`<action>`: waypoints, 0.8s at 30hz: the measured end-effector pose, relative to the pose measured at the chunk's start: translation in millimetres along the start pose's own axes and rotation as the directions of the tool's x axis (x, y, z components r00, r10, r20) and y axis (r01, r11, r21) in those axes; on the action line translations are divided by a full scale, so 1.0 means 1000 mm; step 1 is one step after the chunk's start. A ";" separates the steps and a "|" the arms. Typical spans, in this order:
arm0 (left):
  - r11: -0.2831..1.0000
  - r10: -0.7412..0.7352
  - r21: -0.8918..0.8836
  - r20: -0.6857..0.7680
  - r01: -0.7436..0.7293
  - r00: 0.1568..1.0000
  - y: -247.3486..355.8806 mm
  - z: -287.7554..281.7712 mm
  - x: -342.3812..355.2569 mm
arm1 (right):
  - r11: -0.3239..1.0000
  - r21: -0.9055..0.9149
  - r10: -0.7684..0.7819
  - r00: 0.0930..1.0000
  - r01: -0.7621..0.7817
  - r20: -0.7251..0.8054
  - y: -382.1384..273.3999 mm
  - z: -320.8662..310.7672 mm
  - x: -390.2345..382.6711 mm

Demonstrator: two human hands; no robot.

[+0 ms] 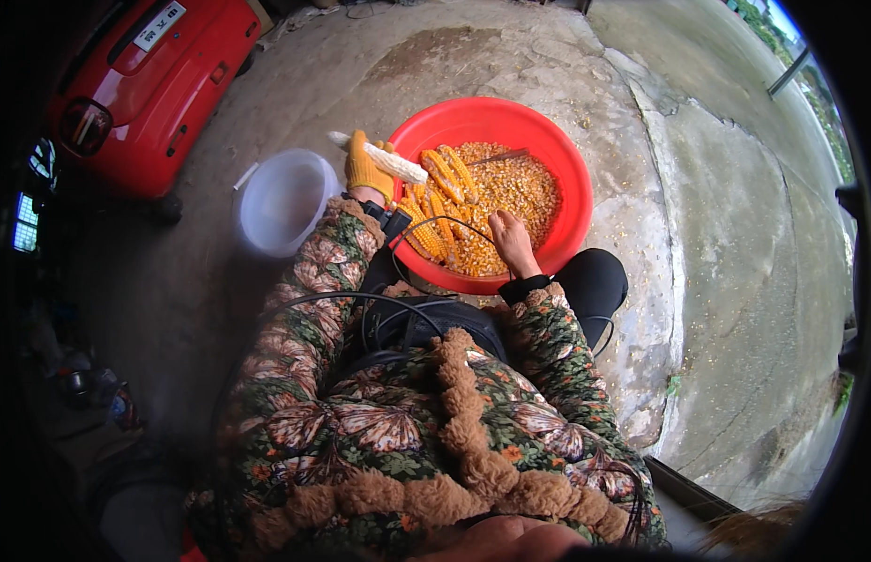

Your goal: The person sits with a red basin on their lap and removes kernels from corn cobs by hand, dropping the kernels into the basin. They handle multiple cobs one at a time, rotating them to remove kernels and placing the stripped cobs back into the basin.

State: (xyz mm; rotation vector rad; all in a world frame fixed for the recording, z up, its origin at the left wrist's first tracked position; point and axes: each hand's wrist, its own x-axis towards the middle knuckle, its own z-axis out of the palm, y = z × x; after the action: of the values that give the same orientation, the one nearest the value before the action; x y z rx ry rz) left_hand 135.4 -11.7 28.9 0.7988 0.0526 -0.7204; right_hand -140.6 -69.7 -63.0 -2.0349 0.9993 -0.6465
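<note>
A wide red basin (578, 159) stands in front of me, holding loose yellow corn kernels (520, 192) and several ears of corn (428, 236) on its left side. My left hand (364, 169), in a yellow knitted glove, is closed around a bare white corn cob (404, 170) at the basin's left rim. My right hand (512, 240), ungloved, is over the kernels near the basin's front right. Its fingers are curled together, and whatever they may hold is hidden. A dark, thin object (506, 155) lies partly among the kernels at the far side.
A translucent plastic bucket (295, 208) stands left of the basin, beside a small white stick (246, 176) on the floor. A red vehicle (163, 89) is at the upper left. Black cables (351, 296) cross my lap and left arm. Scattered kernels dot the cracked concrete (632, 201).
</note>
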 end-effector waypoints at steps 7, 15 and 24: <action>0.982 0.184 -0.011 -0.177 -0.189 0.967 0.068 -0.069 0.074 | 0.996 -0.089 0.020 0.885 0.024 0.466 -0.017 0.002 -0.017; -0.331 -0.002 -0.921 -0.218 -0.207 0.976 0.101 -0.175 0.117 | 0.960 -0.109 -0.121 0.731 0.259 0.672 -0.055 -0.007 -0.034; 0.909 0.104 0.417 -0.255 0.012 0.961 0.084 -0.171 0.069 | 0.914 -0.300 -0.035 0.790 0.274 0.612 -0.067 -0.013 -0.037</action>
State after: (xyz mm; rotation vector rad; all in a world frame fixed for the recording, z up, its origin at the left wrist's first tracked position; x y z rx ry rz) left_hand 276.9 103.5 -59.7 1.3041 0.1305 -0.5774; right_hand -142.3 -17.9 -5.5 -2.4474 0.5960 0.1530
